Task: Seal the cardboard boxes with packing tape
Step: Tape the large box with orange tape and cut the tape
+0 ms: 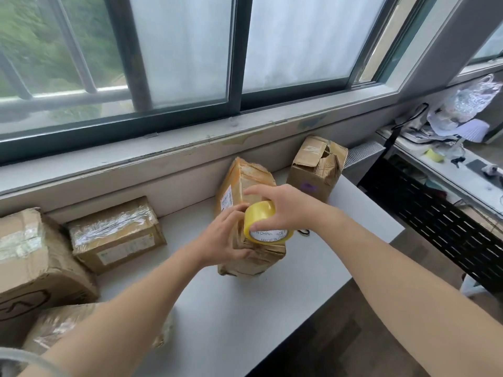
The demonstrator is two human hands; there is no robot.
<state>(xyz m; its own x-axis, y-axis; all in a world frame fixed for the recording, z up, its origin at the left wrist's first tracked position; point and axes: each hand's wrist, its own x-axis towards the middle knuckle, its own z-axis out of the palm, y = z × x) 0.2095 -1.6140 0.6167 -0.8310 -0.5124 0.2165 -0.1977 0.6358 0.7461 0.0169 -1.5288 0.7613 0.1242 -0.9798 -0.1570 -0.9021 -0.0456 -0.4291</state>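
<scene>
- Head view, far left: big box and taped box sit against the left end of the table. Glossy tape crosses their tops. Probably sealed and pushed aside to free the middle.
- Left hand grips the near-left side of the centre box, fingers curled at its top edge. Likely steadying it; can't tell if it also pins a tape end.
- Centre box stands on end mid-table, crumpled, leaning slightly toward the window.
- Tape roll, yellow, rests on the box's near top edge. Right hand is clamped over it from above — reads as tape being laid along the top.
- Torn box is behind and right, near the back corner, apart from the centre box. Flaps ripped open — judged still unsealed.
- Room: bare tabletop in front of the centre box and out to the right edge. A small dark item lies just right of the roll, too small to identify. The wall is close behind the box.
</scene>
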